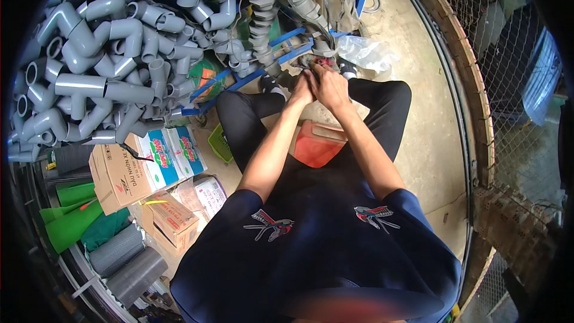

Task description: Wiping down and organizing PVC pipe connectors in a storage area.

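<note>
My left hand [302, 88] and my right hand [330, 87] are close together in front of my spread knees. The fingers of both are curled in around a small dark thing that they mostly hide; its kind cannot be made out. A dark clump with a red patch [323, 61] shows just beyond the fingertips. Below my forearms, between my thighs, is an orange-red plastic piece [320, 145]. Beside it lies a pale flat surface [360, 112], partly covered by my right arm.
Grey plastic pipe elbows and tees [78, 87] are heaped at the left. Stacked grey fittings [261, 12] hang ahead by a blue metal frame [293, 54]. Clear plastic film [366, 54] lies beyond my right knee. Cardboard boxes [122, 170] stand left; wire mesh [508, 42] edges the right.
</note>
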Available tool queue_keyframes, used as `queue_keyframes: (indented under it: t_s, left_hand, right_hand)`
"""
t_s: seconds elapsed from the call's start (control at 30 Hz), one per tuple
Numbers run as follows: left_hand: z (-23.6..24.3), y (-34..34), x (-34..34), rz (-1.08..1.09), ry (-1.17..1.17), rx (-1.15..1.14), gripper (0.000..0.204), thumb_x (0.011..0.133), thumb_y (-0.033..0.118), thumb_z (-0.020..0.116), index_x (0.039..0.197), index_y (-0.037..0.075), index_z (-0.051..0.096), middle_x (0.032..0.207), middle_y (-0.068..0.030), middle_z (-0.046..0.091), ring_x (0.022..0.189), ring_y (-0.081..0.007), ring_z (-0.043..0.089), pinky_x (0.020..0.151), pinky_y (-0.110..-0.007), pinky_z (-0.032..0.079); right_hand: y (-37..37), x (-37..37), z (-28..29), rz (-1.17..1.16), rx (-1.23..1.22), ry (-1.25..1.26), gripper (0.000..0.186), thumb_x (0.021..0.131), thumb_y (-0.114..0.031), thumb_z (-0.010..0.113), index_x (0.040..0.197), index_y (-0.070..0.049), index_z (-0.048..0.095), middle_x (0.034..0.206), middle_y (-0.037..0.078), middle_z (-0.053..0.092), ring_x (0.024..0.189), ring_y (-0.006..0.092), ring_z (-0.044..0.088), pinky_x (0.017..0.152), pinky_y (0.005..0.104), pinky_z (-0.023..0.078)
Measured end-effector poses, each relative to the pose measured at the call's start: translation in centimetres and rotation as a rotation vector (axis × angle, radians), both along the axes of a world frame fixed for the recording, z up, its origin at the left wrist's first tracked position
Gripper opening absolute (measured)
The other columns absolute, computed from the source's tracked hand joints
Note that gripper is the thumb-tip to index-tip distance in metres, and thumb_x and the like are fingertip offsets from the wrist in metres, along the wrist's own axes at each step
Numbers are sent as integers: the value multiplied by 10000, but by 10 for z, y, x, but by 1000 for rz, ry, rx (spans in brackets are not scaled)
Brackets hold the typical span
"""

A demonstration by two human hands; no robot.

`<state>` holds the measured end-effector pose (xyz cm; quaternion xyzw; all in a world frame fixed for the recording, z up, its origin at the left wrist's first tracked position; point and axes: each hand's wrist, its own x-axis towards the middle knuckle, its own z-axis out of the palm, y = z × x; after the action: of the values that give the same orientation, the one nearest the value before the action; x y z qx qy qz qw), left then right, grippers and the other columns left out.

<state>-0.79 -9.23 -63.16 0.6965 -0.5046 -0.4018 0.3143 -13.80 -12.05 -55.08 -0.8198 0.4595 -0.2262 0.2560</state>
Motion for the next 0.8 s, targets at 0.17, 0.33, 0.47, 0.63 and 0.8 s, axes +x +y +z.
queue_keyframes:
  t_s: [0.17, 0.33, 0.47, 0.63, 0.8]
  left_hand:
    - [32, 6, -8, 57, -37, 30, 715, 684, 92, 855, 1308, 16, 514, 1252, -234, 664, 1211, -354, 652, 1004, -437, 517]
    - [49, 17, 0, 39, -98, 42, 831, 643, 71, 857, 1345, 12, 415, 1266, -265, 649, 1223, -434, 630, 1026, -473, 516]
    - [49, 20, 3, 56, -91, 79, 773, 649, 74, 847, 1305, 43, 438, 1209, -251, 673, 1196, -434, 644, 1002, -470, 521]
    - [39, 15, 1, 59, -55, -35, 756, 657, 89, 841, 1298, 51, 444, 1205, -250, 670, 1193, -449, 638, 1017, -480, 507]
    - [46, 10, -5, 37, -4, 115, 842, 649, 81, 840, 1370, 19, 411, 1300, -276, 616, 1244, -437, 610, 1045, -473, 486]
  right_hand:
    - [-3, -68, -33, 41, -76, -256, 297, 946, -287, 695, 1197, -131, 728, 1149, 185, 725, 943, 376, 725, 773, 465, 586]
    - [-13, -93, -55, -435, 266, 56, 350, 964, -321, 658, 1046, 7, 743, 887, 298, 712, 877, 488, 701, 786, 541, 560]
    - [4, -49, -11, -414, 44, -380, 226, 980, -195, 644, 1044, 15, 700, 904, 304, 687, 868, 490, 678, 726, 513, 518]
    - [12, -62, -70, -437, 188, -212, 251, 937, -183, 650, 1099, -7, 726, 958, 285, 719, 931, 445, 718, 828, 498, 556]
    - [16, -53, -46, -186, 163, -161, 270, 961, -160, 616, 1167, -8, 700, 980, 295, 706, 924, 475, 693, 814, 527, 543]
